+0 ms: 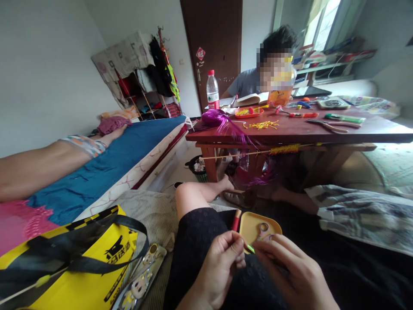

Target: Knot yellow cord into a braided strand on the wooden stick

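Note:
Over the dark cloth on my lap, my left hand (pixel 223 263) is closed in a pinch; whatever lies between its fingertips is too small to make out. Close to it on the right, my right hand (pixel 292 269) pinches a small bright green piece (pixel 251 249) that bridges the gap between the fingertips of both hands. Just beyond the hands rests a yellow tray (pixel 276 218), with scissors (pixel 263 229) partly hidden by my right hand. A spool of red thread (pixel 236 221) lies left of the tray, above my left hand.
At left are a yellow bag (pixel 93 275), a cartoon-printed case (pixel 140 280) and a bed (pixel 129 150) with a person lying on it. A person sits behind the red table (pixel 290 131), which carries a bottle (pixel 212 92), yellow stems (pixel 263 125), pliers (pixel 327 125) and purple tinsel (pixel 216 119).

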Demonstrator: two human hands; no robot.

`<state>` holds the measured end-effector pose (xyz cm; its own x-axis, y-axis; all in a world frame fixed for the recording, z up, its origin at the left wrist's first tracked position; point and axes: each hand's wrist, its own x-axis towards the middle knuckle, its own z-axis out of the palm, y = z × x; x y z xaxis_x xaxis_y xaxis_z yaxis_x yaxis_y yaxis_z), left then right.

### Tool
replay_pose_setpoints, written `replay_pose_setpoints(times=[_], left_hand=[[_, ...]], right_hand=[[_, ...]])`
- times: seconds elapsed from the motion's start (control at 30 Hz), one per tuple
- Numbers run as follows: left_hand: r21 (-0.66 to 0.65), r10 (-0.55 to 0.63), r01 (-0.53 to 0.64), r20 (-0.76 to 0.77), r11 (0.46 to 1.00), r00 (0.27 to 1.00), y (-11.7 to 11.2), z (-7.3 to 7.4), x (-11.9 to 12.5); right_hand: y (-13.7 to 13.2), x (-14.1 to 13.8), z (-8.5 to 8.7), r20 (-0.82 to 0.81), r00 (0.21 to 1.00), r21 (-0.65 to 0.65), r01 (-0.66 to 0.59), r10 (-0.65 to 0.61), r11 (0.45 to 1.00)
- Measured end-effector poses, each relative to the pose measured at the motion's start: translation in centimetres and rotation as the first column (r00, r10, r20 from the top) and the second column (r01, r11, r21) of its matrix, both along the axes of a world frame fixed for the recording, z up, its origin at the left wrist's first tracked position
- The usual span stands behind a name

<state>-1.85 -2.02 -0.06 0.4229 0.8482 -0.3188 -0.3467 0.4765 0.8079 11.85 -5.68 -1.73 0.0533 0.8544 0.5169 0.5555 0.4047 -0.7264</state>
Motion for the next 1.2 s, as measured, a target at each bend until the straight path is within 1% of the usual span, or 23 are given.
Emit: replay_pose_setpoints(times=[0.07,0.23,0.4,0.63,0.83,0.93,1.07,1.2], left_hand=[[0.026,0.005,-0.004,-0.034,1.0,0.999,-0.05,-0.07,-0.02],[0.123,0.02,0.004,-0.191,0.992,0.981,-0.11,-0.26,-0.19],[0.154,0.01,0.029,-0.248,0.988,0.969,-0.04,-0.35,-0.22],[0.172,0.0,0.045,-0.255,0.984,0.967,-0.01,-0.37,-0.22],[0.192,-0.001,0.06,-0.292,0.98,0.956,0.03,-0.11,-0.12],[0.225,0.005,0.078,-0.347,0.971,0.938,-0.06,0.18,-0.14],[0.293,0.042,0.103,-0.451,0.95,0.892,-0.1,0.54,-0.17],[0.313,0.041,0.13,-0.485,0.941,0.874,-0.05,0.58,-0.21]], right_hand=[[-0.02,-0.02,0.2,0.06,0.998,0.035,0.018,-0.02,0.999],[0.14,0.13,0.85,0.181,0.982,0.101,0.031,-0.049,0.994],[0.5,0.45,0.99,0.283,0.958,0.174,-0.007,-0.043,0.985],[0.3,0.43,0.67,0.312,0.948,0.167,0.001,-0.054,0.986],[0.27,0.49,0.71,0.349,0.935,0.156,0.0,-0.056,0.988],[0.24,0.44,0.66,0.374,0.926,0.134,-0.005,-0.046,0.991],[0.24,0.32,0.54,0.388,0.922,0.104,-0.022,-0.02,0.994],[0.26,0.26,0.4,0.366,0.931,0.096,-0.03,-0.007,0.995]])
